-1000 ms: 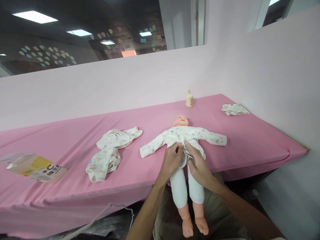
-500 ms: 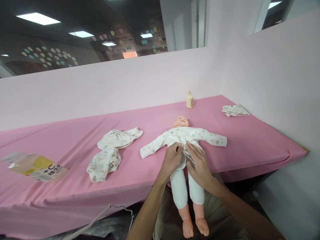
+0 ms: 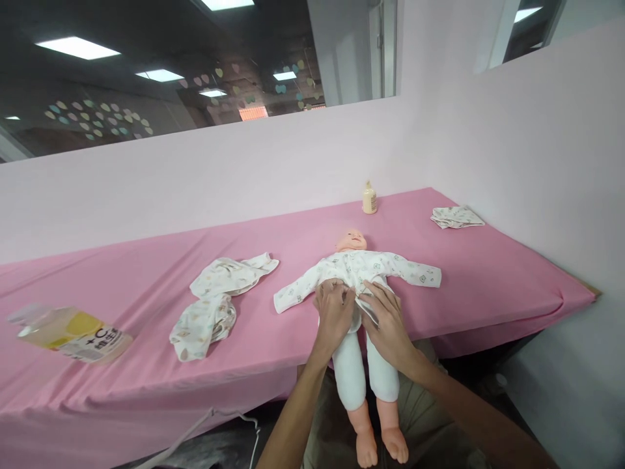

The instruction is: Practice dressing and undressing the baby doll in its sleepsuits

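A baby doll (image 3: 352, 241) lies on its back on the table, its legs (image 3: 350, 374) pointing toward me past the front edge. It wears a white printed baby shirt (image 3: 354, 266), sleeves spread to both sides. My left hand (image 3: 334, 316) is closed at the shirt's lower front, fingers curled over the fabric. Beside it, my right hand (image 3: 387, 320) pinches the shirt's front edge near the doll's waist. The fingertips partly hide the cloth between them.
A pink-covered table (image 3: 293, 241) runs along the wall. Crumpled printed baby clothes (image 3: 215, 299) lie left of the doll. A large bottle (image 3: 73, 334) lies farther left. At the back are a small pump bottle (image 3: 370, 198) and a folded printed cloth (image 3: 456, 217).
My left hand has shifted slightly left, its fingers spreading more over the shirt front. My right hand stays almost in place. The view has tilted slightly.
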`<control>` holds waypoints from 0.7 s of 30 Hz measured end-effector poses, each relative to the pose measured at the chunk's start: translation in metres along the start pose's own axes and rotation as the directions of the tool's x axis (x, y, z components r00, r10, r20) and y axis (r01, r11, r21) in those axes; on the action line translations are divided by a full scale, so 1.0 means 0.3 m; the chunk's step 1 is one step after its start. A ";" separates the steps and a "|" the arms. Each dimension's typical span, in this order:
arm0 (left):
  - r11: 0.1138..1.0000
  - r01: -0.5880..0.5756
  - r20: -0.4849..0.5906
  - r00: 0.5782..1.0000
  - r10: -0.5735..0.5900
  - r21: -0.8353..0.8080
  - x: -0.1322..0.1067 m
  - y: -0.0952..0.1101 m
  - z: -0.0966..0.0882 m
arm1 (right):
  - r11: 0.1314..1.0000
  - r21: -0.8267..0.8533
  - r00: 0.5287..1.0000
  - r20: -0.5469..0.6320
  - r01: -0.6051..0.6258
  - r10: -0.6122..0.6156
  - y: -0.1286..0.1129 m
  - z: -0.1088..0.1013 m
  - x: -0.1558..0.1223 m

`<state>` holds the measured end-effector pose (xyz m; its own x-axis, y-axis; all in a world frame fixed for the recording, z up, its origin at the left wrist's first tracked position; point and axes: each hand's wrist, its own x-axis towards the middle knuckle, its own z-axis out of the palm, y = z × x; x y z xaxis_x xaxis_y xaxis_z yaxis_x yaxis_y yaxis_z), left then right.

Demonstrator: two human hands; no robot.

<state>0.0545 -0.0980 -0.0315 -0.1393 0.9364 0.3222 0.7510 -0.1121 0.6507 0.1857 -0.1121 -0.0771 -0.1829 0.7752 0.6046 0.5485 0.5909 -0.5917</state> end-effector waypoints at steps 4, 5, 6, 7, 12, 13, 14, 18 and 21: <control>0.999 -0.035 -0.023 0.999 0.035 -0.037 -0.032 -0.030 -0.008 | 0.999 0.018 1.000 -0.009 -0.030 0.030 -0.003 -0.011 0.007; 0.997 -0.046 -0.013 0.999 0.045 -0.068 -0.044 -0.043 -0.015 | 0.999 0.030 0.999 -0.006 -0.043 0.043 0.001 -0.016 0.001; 0.994 -0.044 0.003 0.999 0.045 -0.104 -0.056 -0.060 -0.023 | 0.997 0.050 0.998 -0.003 -0.064 0.064 0.007 -0.022 -0.006; 0.989 -0.022 0.021 0.999 0.025 -0.144 -0.066 -0.078 -0.033 | 0.992 0.081 0.995 0.003 -0.096 0.096 0.016 -0.029 -0.016; 0.868 0.335 0.198 0.940 -0.280 -0.367 -0.045 -0.162 -0.080 | 0.826 0.396 0.908 0.052 -0.401 0.416 0.081 -0.077 -0.037; 0.820 0.384 0.240 0.921 -0.307 -0.424 -0.028 -0.171 -0.083 | 0.774 0.454 0.886 0.088 -0.442 0.455 0.093 -0.087 -0.028; 0.767 0.417 0.274 0.907 -0.318 -0.488 -0.009 -0.176 -0.082 | 0.729 0.498 0.871 0.128 -0.470 0.474 0.103 -0.095 -0.014; 0.521 0.523 0.379 0.851 -0.364 -0.674 0.074 -0.170 -0.058 | 0.594 0.615 0.835 0.218 -0.519 0.505 0.126 -0.100 0.069; 0.425 0.598 0.460 0.799 -0.388 -0.680 0.131 -0.155 -0.035 | 0.507 0.655 0.789 0.235 -0.560 0.568 0.135 -0.081 0.136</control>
<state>0.0075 -0.0596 -0.0419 -0.1059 0.9444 -0.3112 -0.2032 0.2858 0.9365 0.2201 -0.0620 -0.0634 -0.0244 0.9996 0.0159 -0.1537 0.0119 -0.9880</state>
